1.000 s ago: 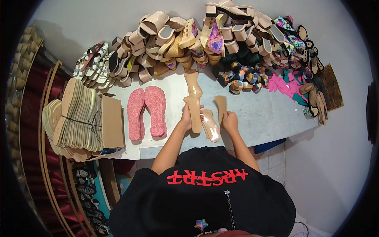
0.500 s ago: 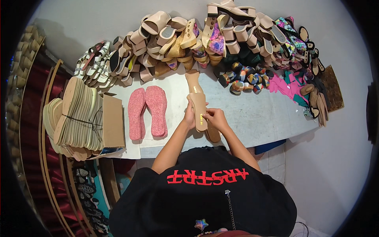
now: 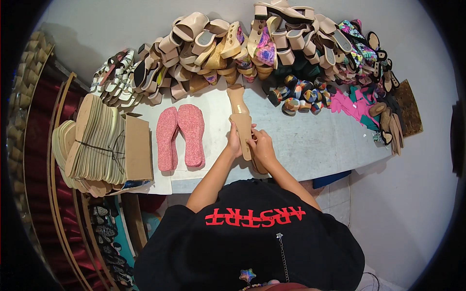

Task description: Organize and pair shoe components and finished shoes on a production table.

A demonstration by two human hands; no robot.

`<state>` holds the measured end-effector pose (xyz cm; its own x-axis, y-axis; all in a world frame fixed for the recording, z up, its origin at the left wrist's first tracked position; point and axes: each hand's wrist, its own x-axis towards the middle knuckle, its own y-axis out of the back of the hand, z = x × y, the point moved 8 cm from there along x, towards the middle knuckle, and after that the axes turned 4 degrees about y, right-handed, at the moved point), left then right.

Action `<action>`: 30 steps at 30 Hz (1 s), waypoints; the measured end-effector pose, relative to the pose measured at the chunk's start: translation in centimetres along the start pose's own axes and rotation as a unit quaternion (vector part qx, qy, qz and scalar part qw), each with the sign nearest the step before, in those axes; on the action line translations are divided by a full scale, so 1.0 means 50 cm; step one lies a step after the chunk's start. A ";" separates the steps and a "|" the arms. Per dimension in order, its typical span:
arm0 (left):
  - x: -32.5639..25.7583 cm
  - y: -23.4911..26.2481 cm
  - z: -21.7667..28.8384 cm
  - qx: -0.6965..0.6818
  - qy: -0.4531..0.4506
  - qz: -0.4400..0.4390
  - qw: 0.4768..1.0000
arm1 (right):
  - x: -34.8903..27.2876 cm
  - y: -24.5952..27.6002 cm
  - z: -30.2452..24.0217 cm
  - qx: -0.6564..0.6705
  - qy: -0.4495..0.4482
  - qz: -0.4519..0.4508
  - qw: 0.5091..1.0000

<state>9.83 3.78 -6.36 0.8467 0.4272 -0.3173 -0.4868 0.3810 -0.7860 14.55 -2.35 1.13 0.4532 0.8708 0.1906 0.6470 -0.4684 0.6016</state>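
A tan shoe insole [image 3: 240, 127] with small lettering near its heel end lies upright along my view, between my two hands. My left hand [image 3: 234, 141] is closed on its left edge. Against the right edge, my right hand [image 3: 262, 147] is closed, its thumb resting on the surface near the heel. Beyond it, a second tan insole [image 3: 237, 100] lies on the table, its near part hidden. Another tan insole [image 3: 259, 167] shows below my right hand, mostly covered. Left of my hands rest two pink speckled sole-shaped stacks, a left one [image 3: 167, 138] and a right one [image 3: 193, 133].
Piled beige heeled sandals [image 3: 191, 29] and floral wedges [image 3: 266, 51] line the table's far side. A bound stack of insoles [image 3: 94, 140] stands by a cardboard box [image 3: 139, 148] at left. Multicoloured heels [image 3: 301, 97] and pink scraps [image 3: 354, 104] lie to the right.
My right hand has turned and closed further round the insole's right edge. The insole has tilted slightly, so its lettering looks duller, and less of the lower insole shows.
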 end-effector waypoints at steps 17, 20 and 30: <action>-0.030 0.162 0.009 0.048 0.027 0.226 0.973 | -0.087 -0.041 0.133 -0.210 -0.111 -0.090 0.967; -0.035 0.158 0.000 0.018 0.040 0.221 0.974 | -0.087 -0.041 0.122 -0.219 -0.076 -0.056 0.971; -0.040 0.172 0.014 0.072 0.027 0.202 0.976 | -0.059 -0.026 0.091 -0.233 -0.029 -0.081 0.969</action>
<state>3.81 6.80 -12.10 0.5880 0.5240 -0.6162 -0.8049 0.3040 -0.5096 15.14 -4.98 -3.75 0.4111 0.9111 0.0296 0.3717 -0.1972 0.9072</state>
